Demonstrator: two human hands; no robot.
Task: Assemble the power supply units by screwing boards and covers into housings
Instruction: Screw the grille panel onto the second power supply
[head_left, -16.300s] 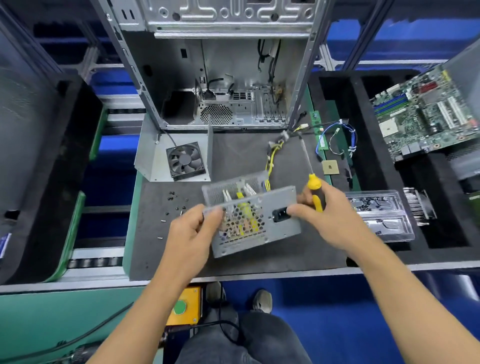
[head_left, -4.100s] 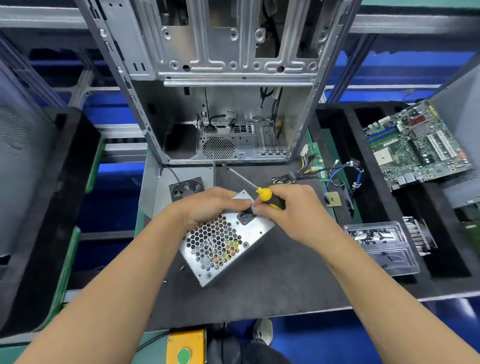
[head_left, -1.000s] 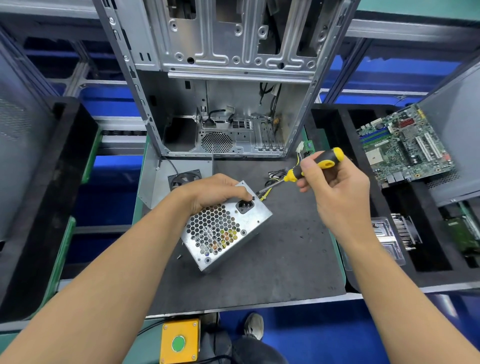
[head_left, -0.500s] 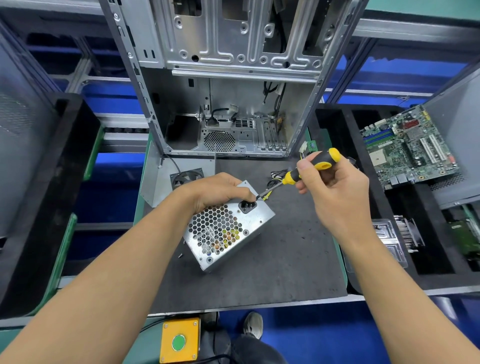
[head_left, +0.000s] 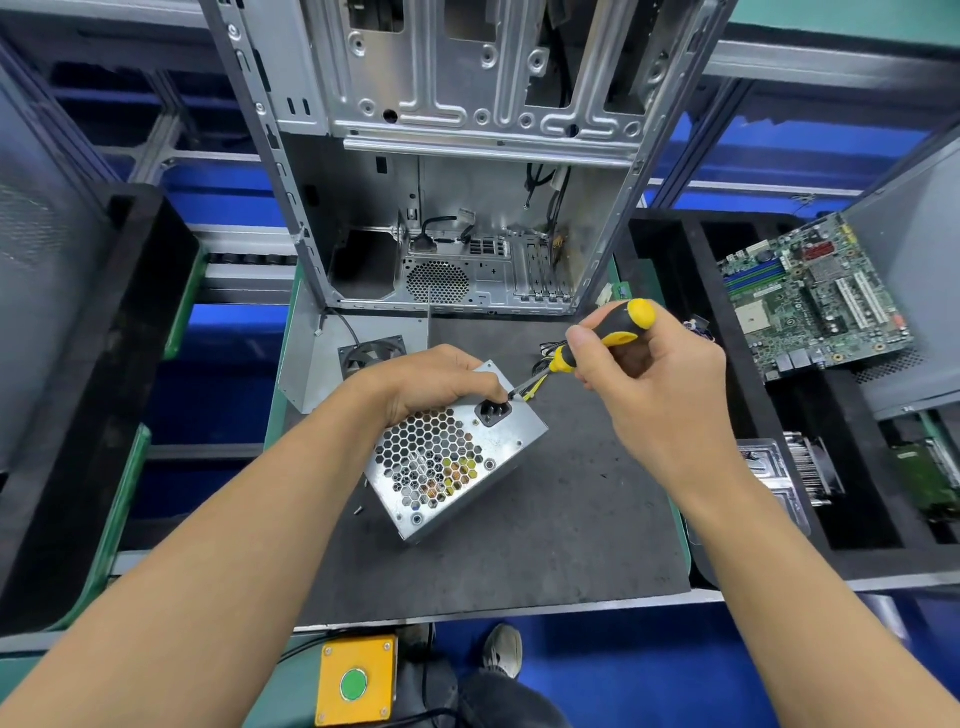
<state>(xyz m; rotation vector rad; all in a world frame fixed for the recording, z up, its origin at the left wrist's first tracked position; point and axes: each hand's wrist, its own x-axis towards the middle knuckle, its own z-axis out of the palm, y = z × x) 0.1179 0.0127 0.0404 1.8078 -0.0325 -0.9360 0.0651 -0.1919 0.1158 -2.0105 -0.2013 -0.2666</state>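
A silver power supply unit (head_left: 447, 462) with a honeycomb grille and a black power socket stands tilted on the dark mat (head_left: 545, 561). My left hand (head_left: 431, 382) grips its far top edge, fingers curled over by the socket. My right hand (head_left: 649, 379) holds a yellow and black screwdriver (head_left: 602, 335); its shaft slants down-left and the tip sits at the unit's top corner, next to my left fingertips. Yellow and black cables (head_left: 540, 382) trail from behind the unit.
An open metal computer case (head_left: 467, 171) stands behind the mat, a loose fan (head_left: 371, 353) at its foot. Black foam trays at the right hold a motherboard (head_left: 815, 296), a heatsink (head_left: 815, 473) and a clear plastic box (head_left: 769, 473). A small screw (head_left: 358, 510) lies beside the unit. A yellow button box (head_left: 356, 680) sits below.
Over the last second my right hand has brought the screwdriver tip down-left onto the unit's top corner. My left hand stays gripping the unit, which has barely moved.
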